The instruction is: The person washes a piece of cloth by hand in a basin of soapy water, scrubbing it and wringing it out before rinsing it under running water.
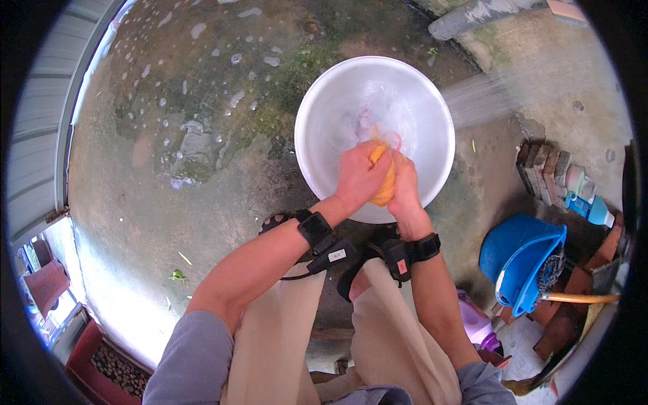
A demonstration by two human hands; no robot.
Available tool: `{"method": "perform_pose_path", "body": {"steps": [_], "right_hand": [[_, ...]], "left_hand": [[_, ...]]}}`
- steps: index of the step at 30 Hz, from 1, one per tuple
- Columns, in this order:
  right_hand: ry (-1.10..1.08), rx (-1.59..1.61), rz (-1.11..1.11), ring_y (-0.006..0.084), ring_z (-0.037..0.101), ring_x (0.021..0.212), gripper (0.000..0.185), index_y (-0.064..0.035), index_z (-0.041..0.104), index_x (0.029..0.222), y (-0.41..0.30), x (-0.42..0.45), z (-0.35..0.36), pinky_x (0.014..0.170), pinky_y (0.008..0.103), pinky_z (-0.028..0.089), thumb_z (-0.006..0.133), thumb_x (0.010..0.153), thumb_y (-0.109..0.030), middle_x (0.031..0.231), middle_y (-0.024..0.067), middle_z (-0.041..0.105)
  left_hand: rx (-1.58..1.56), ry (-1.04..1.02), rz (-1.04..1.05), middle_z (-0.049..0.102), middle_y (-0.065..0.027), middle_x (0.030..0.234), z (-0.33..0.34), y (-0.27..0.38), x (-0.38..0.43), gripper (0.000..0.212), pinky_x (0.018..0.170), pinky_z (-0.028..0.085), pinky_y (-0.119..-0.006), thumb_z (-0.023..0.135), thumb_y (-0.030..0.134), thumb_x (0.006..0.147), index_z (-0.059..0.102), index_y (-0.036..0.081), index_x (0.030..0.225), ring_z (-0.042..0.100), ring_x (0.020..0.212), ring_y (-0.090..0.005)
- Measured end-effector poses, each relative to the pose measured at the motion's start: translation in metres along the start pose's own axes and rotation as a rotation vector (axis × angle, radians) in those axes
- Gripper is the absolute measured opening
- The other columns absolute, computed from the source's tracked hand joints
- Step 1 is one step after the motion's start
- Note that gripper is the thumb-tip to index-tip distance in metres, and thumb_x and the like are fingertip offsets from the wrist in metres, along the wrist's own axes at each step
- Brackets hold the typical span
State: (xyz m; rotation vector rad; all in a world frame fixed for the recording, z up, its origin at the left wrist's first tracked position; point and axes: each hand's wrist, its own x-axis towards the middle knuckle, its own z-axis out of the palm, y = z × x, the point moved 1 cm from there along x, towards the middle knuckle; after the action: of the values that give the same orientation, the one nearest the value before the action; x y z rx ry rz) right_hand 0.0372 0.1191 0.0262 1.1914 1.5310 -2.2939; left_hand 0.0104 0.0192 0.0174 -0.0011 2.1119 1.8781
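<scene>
Both my hands are closed around a bunched yellow cloth (pixel 386 190) over the near half of a round metal basin (pixel 329 109). My left hand (pixel 360 169) grips it from the left, and my right hand (pixel 405 179) presses against its other side. Much of the cloth is hidden by my fingers. Just beyond my knuckles, a small pinkish patch (pixel 365 121) shows in the bottom of the basin; I cannot tell whether it is water, cloth or a reflection. Each wrist wears a black strap with a small device.
Water spray (pixel 481 98) crosses the air right of the basin. Stacked bricks (pixel 544 169), a blue-and-white bottle (pixel 590 208), a blue bucket (pixel 516 253) and a purple jug (pixel 473 319) stand at the right. A grey pipe (pixel 471 20) lies at the top. Wet concrete floor (pixel 167 243) spreads left.
</scene>
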Motion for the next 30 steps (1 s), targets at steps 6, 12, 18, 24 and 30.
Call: {"method": "perform_pose_path", "body": {"steps": [6, 12, 18, 24, 30], "right_hand": [[-0.176, -0.267, -0.120, 0.0108, 0.056, 0.080, 0.013, -0.0031, 0.059, 0.092, -0.014, 0.000, -0.028, 0.069, 0.0268, 0.046, 0.056, 0.088, -0.015, 0.088, 0.0035, 0.061], [-0.061, -0.405, -0.319, 0.0092, 0.053, 0.080, 0.014, -0.0029, 0.056, 0.088, 0.006, 0.000, -0.039, 0.070, 0.0245, 0.044, 0.055, 0.091, -0.016, 0.088, 0.0032, 0.060], [0.262, -0.324, -0.672, 0.0084, 0.048, 0.075, 0.017, -0.0066, 0.045, 0.083, -0.018, -0.005, -0.060, 0.068, 0.0243, 0.042, 0.051, 0.094, -0.018, 0.080, 0.0001, 0.051], [0.394, -0.185, -0.811, 0.0109, 0.052, 0.080, 0.009, -0.0053, 0.049, 0.093, -0.059, -0.009, -0.095, 0.074, 0.0263, 0.044, 0.052, 0.093, -0.014, 0.088, 0.0037, 0.055], [0.163, -0.955, -0.783, 0.0254, 0.047, 0.113, 0.034, -0.0064, 0.051, 0.116, -0.018, 0.021, -0.063, 0.089, 0.0371, 0.043, 0.060, 0.084, -0.013, 0.122, 0.0133, 0.048]], "left_hand": [[-0.337, -0.252, -0.194, 0.057, -0.0105, 0.110, -0.031, -0.022, 0.005, 0.036, 0.079, 0.048, -0.029, 0.058, 0.011, 0.083, 0.054, 0.008, 0.118, 0.057, 0.091, -0.0147], [-0.339, -0.305, -0.242, 0.043, -0.0136, 0.126, -0.053, -0.007, 0.006, 0.070, 0.081, 0.050, -0.031, 0.064, -0.005, 0.072, 0.041, 0.017, 0.133, 0.059, 0.095, -0.0204], [0.005, -0.023, -0.125, 0.050, -0.0097, 0.111, -0.065, -0.004, 0.006, 0.063, 0.070, 0.053, -0.027, 0.069, -0.007, 0.069, 0.047, 0.010, 0.126, 0.062, 0.082, -0.0147], [-0.077, 0.034, -0.123, 0.051, -0.0104, 0.116, -0.102, -0.004, 0.014, 0.052, 0.073, 0.053, -0.028, 0.071, -0.002, 0.071, 0.052, 0.006, 0.118, 0.062, 0.086, -0.0147], [0.570, 0.143, 0.194, 0.047, -0.0149, 0.125, -0.076, 0.006, 0.005, 0.053, 0.092, 0.044, -0.041, 0.073, 0.009, 0.068, 0.054, 0.010, 0.117, 0.047, 0.116, -0.0285]]}}
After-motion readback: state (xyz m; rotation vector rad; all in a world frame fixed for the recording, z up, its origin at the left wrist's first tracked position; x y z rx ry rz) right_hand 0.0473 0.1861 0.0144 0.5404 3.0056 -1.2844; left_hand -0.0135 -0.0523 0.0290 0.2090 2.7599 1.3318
